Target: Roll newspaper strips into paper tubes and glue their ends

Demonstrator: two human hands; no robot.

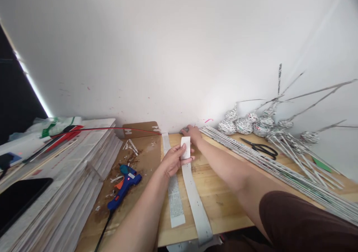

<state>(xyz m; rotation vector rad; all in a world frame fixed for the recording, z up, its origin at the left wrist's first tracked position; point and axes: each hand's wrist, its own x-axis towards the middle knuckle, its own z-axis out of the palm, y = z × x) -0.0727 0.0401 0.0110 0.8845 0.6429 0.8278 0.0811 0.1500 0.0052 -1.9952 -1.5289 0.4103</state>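
My left hand (172,159) pinches the top end of a long white paper strip (192,186) between thumb and fingers. The strip hangs down over the table's front edge. Beside it a second, printed paper strip (175,199) lies flat on the wood, partly hidden under my left forearm. My right hand (194,133) reaches to the back of the table by the wall. Its fingers are curled near a small dark grey object (183,130), too hidden to name. Left of my hands a blue glue gun (124,188) rests on stained cardboard (149,162).
A tall stack of newspaper (92,177) fills the left, with a phone (24,199) on top. On the right lie a bundle of rolled paper sticks (260,162), black scissors (261,148) and several woven paper gourds (243,126). A white wall (179,58) stands behind.
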